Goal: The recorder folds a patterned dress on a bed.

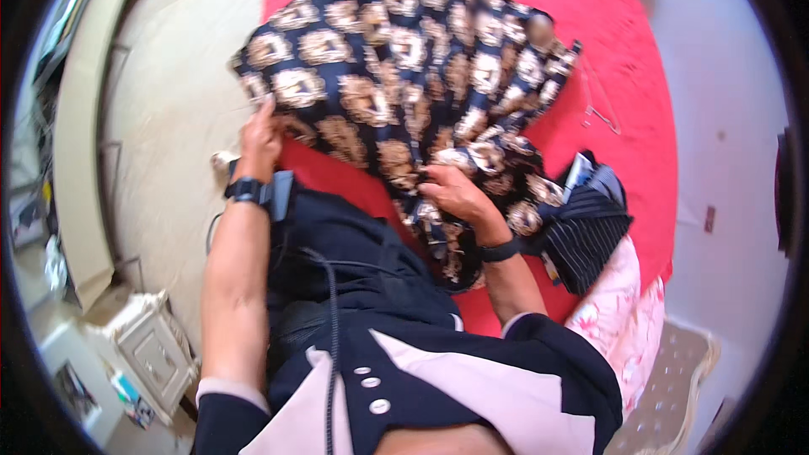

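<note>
A black garment with large gold medallion shapes lies spread in folds over a red bedsheet. Whether it is a skirt or a dress, I cannot tell. My left hand pinches its edge at the near left corner. Around the gathered part in the middle, where the folds run together, my right hand is closed. Past that hand the cloth bunches up and hangs toward my lap. A dark band is on each wrist, and a small grey device sits by the left one.
Right of the garment lie a clothes hanger and a dark pinstriped cloth pile. Pink-flowered bedding and a padded headboard are at the near right. A cream cabinet stands left. A cable hangs down my front.
</note>
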Tool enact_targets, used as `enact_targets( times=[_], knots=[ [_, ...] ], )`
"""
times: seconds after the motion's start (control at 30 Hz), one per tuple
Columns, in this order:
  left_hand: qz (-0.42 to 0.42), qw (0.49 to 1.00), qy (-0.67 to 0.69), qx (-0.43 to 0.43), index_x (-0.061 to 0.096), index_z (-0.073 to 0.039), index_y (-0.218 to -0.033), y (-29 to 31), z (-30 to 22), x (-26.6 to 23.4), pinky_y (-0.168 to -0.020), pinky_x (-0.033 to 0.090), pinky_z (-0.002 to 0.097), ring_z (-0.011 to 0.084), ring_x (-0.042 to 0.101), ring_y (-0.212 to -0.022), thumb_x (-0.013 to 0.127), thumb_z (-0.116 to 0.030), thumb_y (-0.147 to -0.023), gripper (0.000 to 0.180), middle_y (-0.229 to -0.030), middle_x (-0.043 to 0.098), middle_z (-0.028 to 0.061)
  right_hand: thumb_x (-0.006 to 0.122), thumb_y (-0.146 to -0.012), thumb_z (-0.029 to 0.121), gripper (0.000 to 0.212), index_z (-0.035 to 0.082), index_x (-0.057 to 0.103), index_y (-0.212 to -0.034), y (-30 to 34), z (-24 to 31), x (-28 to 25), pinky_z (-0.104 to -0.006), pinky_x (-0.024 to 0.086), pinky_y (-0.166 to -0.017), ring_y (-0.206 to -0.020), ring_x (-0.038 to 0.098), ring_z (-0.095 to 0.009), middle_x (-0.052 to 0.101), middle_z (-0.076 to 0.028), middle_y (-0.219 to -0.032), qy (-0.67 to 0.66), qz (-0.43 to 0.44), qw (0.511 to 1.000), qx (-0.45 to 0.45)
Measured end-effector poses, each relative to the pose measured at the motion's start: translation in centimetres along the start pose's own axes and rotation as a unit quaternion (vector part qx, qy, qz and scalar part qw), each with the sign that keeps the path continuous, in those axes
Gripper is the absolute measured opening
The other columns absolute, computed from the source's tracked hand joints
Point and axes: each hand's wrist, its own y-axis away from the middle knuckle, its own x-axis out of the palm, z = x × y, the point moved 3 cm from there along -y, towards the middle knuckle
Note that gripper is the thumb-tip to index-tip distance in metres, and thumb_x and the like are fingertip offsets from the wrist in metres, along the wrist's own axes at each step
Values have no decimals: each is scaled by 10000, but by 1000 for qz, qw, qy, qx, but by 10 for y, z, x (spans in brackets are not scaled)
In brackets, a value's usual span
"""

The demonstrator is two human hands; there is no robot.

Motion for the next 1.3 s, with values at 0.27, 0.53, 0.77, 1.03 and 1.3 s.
enact_targets(
  times=[0.27, 0.53, 0.77, 1.03, 1.3],
  knots=[
    [-95, 994, 34, -43, 597, -16, -977, 18, -19, 8, -591, 513, 296, 178, 632, -679, 697, -133, -827, 214, -859, 662, 72, 616, -837, 73, 343, -70, 518, -1133, 25, 2, -148, -277, 529, -651, -867, 628, -208, 612, -155, -986, -336, -451, 827, 25],
    [-73, 997, 4, 4, 545, -44, -1020, 19, 0, 14, -681, 490, 259, 131, 601, -765, 737, -152, -794, 316, -886, 630, 27, 803, -659, 135, 336, -68, 620, -855, -17, -150, -201, -402, 497, -564, -639, 615, -283, 631, -136, -786, -357, -514, 745, 232],
    [-117, 991, -10, 59, 526, -38, -998, 23, 5, -16, -634, 431, 209, 73, 503, -678, 756, -135, -773, 336, -807, 543, -27, 534, -820, 28, 217, -43, 607, -1011, -91, -8, -198, -306, 509, -679, -712, 621, -210, 642, -96, -903, -27, -510, 859, 15],
    [-140, 989, -24, 37, 522, -51, -1017, 29, -4, 10, -503, 373, 188, 41, 462, -585, 747, -139, -777, 340, -779, 547, -32, 485, -733, 34, 522, 48, 491, -1255, -154, 75, -50, -467, 420, -910, -1265, 358, -404, 363, -255, -1374, 403, -202, 876, -169],
    [-102, 993, -25, 58, 514, -51, -1032, 25, 8, -14, -489, 363, 185, 42, 461, -567, 746, -137, -774, 357, -776, 563, -22, 484, -847, 102, 361, 97, 525, -1206, -149, 91, -56, -421, 499, -715, -885, 596, -351, 591, -196, -1072, 346, -253, 902, -45]
  ],
)
